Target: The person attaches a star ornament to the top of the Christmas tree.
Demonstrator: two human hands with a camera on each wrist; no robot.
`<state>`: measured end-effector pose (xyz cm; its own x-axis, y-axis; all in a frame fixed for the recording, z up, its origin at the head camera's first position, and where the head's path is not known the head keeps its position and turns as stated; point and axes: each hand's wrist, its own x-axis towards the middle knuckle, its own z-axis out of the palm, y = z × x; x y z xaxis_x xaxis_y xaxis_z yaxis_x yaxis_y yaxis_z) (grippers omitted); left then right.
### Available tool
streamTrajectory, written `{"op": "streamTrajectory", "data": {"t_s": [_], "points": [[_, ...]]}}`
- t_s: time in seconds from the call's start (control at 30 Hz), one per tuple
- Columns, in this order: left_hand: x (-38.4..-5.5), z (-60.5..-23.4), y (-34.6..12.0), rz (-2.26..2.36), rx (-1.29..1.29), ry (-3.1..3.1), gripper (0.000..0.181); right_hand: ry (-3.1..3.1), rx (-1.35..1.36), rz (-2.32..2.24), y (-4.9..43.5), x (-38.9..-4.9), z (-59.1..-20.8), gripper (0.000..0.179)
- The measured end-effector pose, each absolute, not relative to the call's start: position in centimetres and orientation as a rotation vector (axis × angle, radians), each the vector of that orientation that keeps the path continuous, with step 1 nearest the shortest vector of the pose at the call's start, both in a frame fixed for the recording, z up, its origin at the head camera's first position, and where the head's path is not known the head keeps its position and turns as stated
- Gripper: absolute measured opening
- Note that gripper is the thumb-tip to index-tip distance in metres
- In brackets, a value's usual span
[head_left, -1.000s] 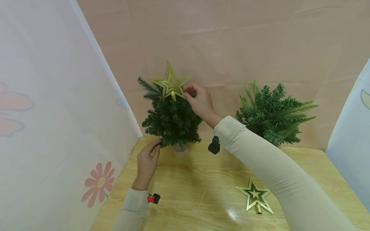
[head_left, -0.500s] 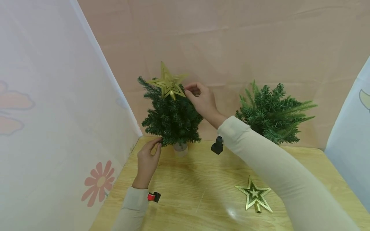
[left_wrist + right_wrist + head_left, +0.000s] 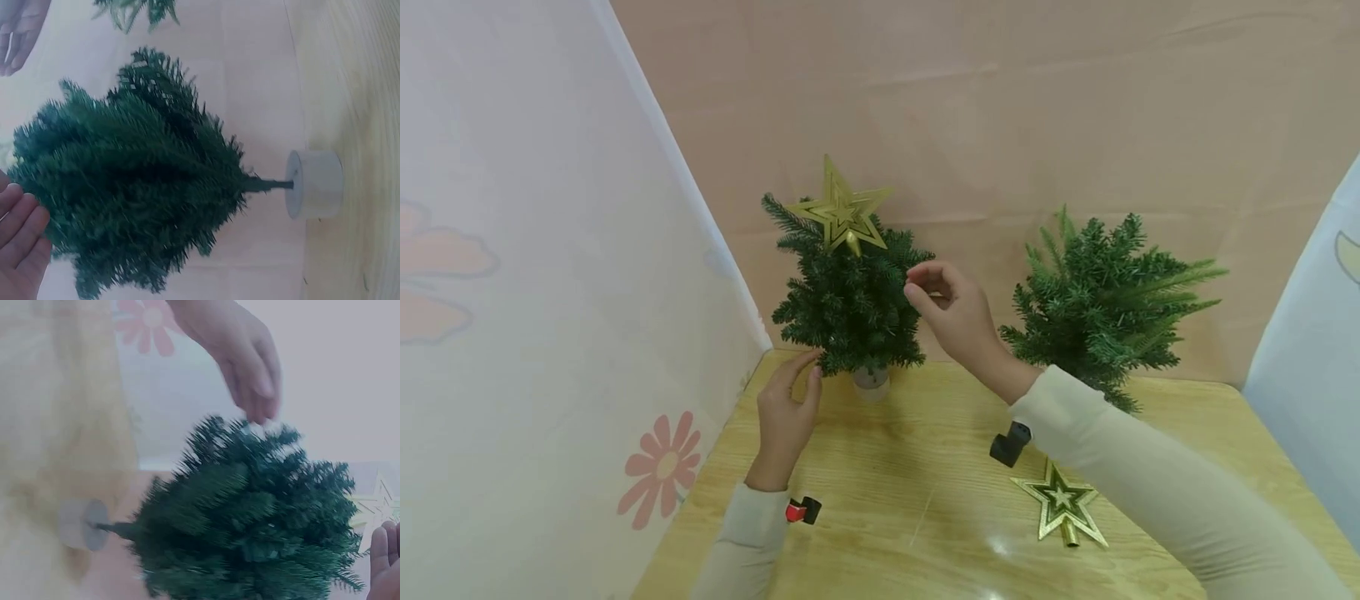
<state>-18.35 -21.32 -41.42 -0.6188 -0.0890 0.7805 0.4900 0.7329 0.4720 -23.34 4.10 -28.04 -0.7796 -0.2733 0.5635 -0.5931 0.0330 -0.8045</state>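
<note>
A small artificial Christmas tree (image 3: 857,308) in a round pale base (image 3: 872,382) stands at the back left of the table. At its top sits a gold star topper (image 3: 844,215), leaning a little left in the head view. My left hand (image 3: 786,414) is at the tree's lower left branches, fingertips right at the needles; the left wrist view shows its fingers (image 3: 25,230) nearly straight. To the right of the tree hangs my right hand (image 3: 953,312), off the star, with loosely bent fingers and nothing between them. The right wrist view shows this hand only at its lower right corner.
A second tree (image 3: 1105,300) with some lighter sprigs stands at the back right. Another gold star topper (image 3: 1062,504) lies on the wooden table (image 3: 880,500), close to my right forearm. Cloth walls (image 3: 1000,100) enclose the back and both sides.
My right hand has let go of the star topper and drawn back right and down. The star stays on the treetop, tilted slightly more than at first. My left hand has barely moved.
</note>
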Motion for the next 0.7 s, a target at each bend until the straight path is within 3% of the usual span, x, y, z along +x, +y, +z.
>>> {"op": "streamTrajectory", "data": {"t_s": [0.37, 0.7], "points": [[-17.7, -40.8, -18.1, -0.95, -0.484, -2.026, 0.033, -2.026, 0.849, 1.997, 8.2, -20.2, -36.6, 0.021], [-17.4, -42.5, -15.4, -1.017, -0.579, -2.146, 0.036, -2.125, 0.834, 1.977, 12.4, -17.3, -42.3, 0.02]]}}
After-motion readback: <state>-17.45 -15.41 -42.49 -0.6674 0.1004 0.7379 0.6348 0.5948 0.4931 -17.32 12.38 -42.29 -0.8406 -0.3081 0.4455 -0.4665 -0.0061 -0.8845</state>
